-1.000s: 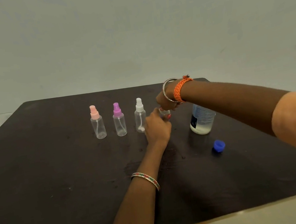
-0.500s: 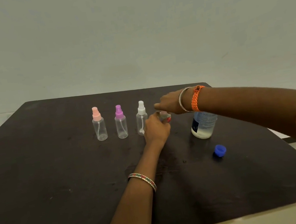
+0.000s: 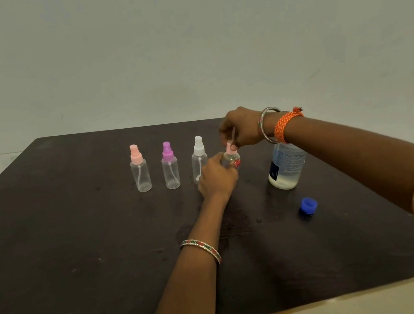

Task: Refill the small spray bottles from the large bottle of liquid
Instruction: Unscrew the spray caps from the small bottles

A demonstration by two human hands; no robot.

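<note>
Right hand [image 3: 240, 127] now raised, grip pinching the pink spray head [image 3: 231, 148] (lifting out?); left hand [image 3: 217, 178] grip closed around the small bottle [image 3: 230, 159]; ready for pouring.

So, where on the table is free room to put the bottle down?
Free: the wide bare table in front of and left of the spray bottle row, and the near right corner beyond the blue cap. Crowded: between the white-topped bottle and large bottle.
</note>
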